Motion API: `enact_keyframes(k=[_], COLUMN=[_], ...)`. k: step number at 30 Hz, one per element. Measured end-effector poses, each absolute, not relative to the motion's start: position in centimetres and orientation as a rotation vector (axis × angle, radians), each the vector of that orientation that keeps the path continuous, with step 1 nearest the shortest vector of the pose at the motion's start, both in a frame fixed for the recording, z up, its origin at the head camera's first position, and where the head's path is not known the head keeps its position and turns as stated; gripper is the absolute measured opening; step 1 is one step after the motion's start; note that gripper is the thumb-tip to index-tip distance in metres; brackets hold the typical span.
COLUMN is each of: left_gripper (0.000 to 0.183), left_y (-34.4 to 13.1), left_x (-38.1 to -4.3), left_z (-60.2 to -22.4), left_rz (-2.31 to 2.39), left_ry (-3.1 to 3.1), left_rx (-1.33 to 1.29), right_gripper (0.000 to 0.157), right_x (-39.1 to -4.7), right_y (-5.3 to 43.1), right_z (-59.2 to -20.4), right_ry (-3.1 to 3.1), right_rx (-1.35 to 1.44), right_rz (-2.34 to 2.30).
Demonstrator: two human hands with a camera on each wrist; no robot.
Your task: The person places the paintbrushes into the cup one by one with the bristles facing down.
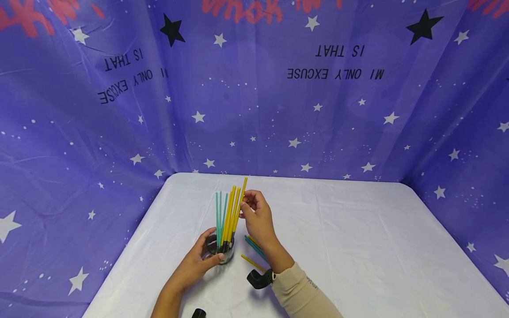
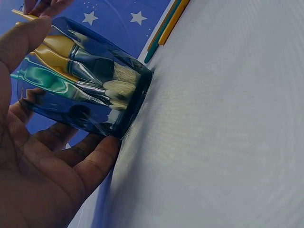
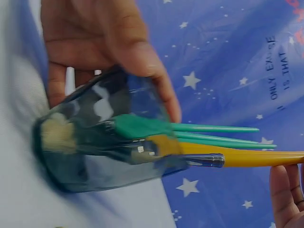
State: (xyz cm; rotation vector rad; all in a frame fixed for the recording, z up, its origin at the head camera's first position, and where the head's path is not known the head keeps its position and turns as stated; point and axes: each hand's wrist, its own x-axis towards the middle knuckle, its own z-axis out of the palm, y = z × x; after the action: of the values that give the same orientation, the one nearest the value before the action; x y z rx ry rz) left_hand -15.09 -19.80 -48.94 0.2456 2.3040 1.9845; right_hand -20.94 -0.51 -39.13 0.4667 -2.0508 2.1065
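Note:
My left hand [image 1: 194,263] grips a clear dark-tinted glass [image 1: 228,259] by its side, thumb near the rim. Inside it, several paintbrushes stand bristles down: teal ones [image 1: 218,216] at the left and yellow ones [image 1: 229,216] beside them. Through the wall in the left wrist view, pale bristles [image 2: 121,90] show near the base. With thumb and fingertips, my right hand [image 1: 260,223] pinches the handle of another yellow paintbrush [image 1: 245,185]. In the right wrist view, its metal ferrule [image 3: 206,160] lies at the glass's mouth.
Right of the glass, on the white-covered table [image 1: 338,247], lie more brushes, some teal [image 1: 256,247] and a yellow one [image 1: 252,262], partly under the right forearm. A black device [image 1: 259,279] sits at the right wrist. Purple star-printed cloth [image 1: 254,123] walls the back and sides.

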Motion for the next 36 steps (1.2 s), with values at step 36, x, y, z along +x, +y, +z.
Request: enact_keyframes(k=[36], left_gripper=[0.078], left_y=[-19.7], left_x=[-15.1], left_z=[-48.8], left_rz=[1.974], left_ry=[2.293], left_rx=[0.226], right_gripper=[0.016], right_x=[-23.7], right_y=[3.2], right_z=[-45.5], right_ry=[-2.719], right_rx=[0.669], right_rz=[1.644])
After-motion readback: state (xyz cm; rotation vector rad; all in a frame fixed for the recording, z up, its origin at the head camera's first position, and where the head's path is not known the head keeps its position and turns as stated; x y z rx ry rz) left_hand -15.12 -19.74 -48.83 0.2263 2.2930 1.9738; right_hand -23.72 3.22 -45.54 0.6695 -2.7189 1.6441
